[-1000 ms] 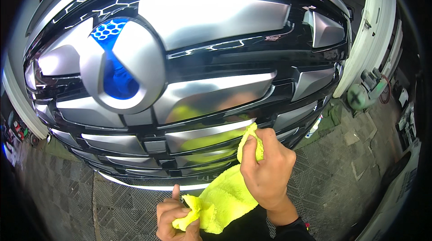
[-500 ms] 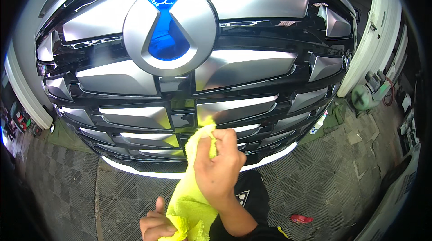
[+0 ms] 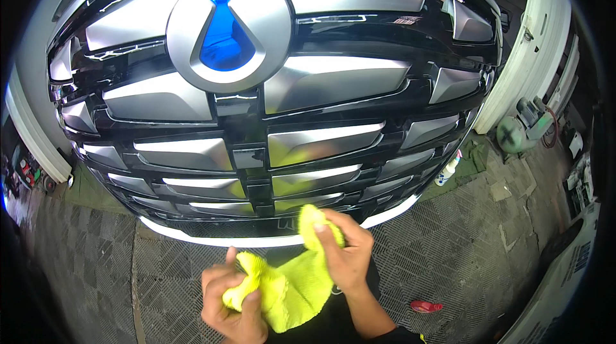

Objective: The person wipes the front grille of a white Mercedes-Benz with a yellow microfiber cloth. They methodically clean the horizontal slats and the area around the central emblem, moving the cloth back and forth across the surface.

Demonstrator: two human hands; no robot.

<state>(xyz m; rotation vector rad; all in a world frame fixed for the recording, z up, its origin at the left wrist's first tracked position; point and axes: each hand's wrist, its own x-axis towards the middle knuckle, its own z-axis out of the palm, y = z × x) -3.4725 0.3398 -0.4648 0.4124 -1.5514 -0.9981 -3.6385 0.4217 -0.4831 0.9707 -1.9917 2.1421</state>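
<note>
A bright yellow microfiber cloth (image 3: 295,289) hangs between my hands, sagging in the middle. My left hand (image 3: 228,296) grips one bunched end of it at the lower middle. The other end is pinched in my right hand (image 3: 348,251), higher up and a little below the car's grille (image 3: 247,159). Black bars and silver, faceted inserts make up the grille. A round silver emblem (image 3: 276,45) with a blue centre sits at its upper middle. Yellow from the cloth reflects in the lower inserts.
Below the grille runs a white lower bumper edge (image 3: 212,240). On the right stand a green air compressor (image 3: 513,133) and a spray bottle (image 3: 447,169). A red object (image 3: 426,306) lies on the grey tiled floor (image 3: 443,248). White door frames flank the car.
My right hand has drawn the cloth down and right, away from the grille. My left hand has risen slightly, and the cloth now spreads between both hands. The view has shifted slightly.
</note>
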